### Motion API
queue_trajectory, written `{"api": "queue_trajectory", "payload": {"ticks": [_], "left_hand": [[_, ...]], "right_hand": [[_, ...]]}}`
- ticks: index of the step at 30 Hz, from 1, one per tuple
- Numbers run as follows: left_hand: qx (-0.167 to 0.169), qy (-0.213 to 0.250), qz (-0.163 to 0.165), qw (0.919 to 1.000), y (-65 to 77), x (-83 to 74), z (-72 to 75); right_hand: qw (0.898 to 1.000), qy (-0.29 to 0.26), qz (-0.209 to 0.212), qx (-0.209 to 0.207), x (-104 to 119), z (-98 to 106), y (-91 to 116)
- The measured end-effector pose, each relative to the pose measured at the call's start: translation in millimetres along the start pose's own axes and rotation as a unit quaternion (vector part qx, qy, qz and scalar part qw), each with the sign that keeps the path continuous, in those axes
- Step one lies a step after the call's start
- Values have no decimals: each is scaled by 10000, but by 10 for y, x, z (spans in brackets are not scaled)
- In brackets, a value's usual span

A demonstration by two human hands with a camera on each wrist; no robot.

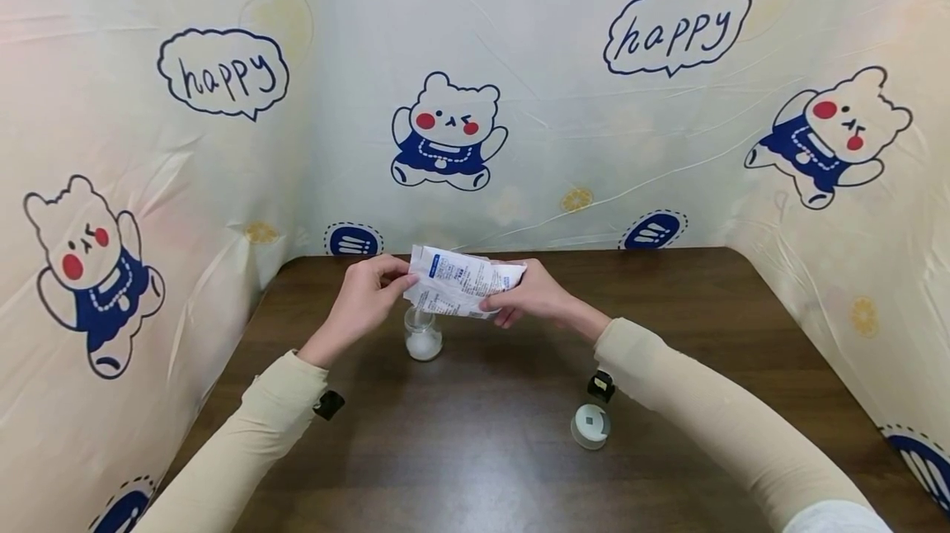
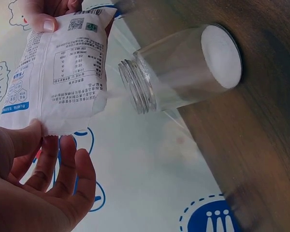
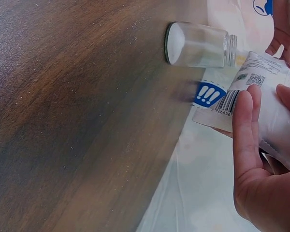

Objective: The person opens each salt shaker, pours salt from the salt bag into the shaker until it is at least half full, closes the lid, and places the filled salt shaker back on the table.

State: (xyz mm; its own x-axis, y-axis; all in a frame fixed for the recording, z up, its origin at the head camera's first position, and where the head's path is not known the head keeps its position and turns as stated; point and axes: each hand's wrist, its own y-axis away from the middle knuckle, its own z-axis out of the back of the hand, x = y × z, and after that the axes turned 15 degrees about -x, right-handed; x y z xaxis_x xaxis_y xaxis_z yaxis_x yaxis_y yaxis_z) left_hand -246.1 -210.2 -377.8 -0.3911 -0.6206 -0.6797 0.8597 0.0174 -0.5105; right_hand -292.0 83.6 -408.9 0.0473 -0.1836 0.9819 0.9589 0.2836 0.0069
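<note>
A white printed bag of white granules (image 1: 463,281) is held tilted over a clear glass jar (image 1: 423,339). My left hand (image 1: 364,298) pinches one end of the bag between thumb and finger. My right hand (image 1: 534,298) grips its other end, thumb on the near side. In the left wrist view, granules (image 2: 100,102) show at the bag's open corner, and a faint stream runs toward the jar's threaded mouth (image 2: 135,87). The jar stands upright on the table, with a layer of white granules (image 2: 221,57) at its bottom.
A round lid (image 1: 591,426), white and clear, lies on the brown table (image 1: 475,450) below the right forearm. Tiny white specks dot the tabletop in the right wrist view. A printed curtain (image 1: 542,129) stands behind the table and along both sides.
</note>
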Motion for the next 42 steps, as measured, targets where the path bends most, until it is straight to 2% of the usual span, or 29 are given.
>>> {"api": "queue_trajectory", "payload": {"ticks": [42], "left_hand": [[21, 3, 7, 10000, -3, -15, -10]], "right_hand": [[10000, -11, -13, 5, 17, 18, 6]]}}
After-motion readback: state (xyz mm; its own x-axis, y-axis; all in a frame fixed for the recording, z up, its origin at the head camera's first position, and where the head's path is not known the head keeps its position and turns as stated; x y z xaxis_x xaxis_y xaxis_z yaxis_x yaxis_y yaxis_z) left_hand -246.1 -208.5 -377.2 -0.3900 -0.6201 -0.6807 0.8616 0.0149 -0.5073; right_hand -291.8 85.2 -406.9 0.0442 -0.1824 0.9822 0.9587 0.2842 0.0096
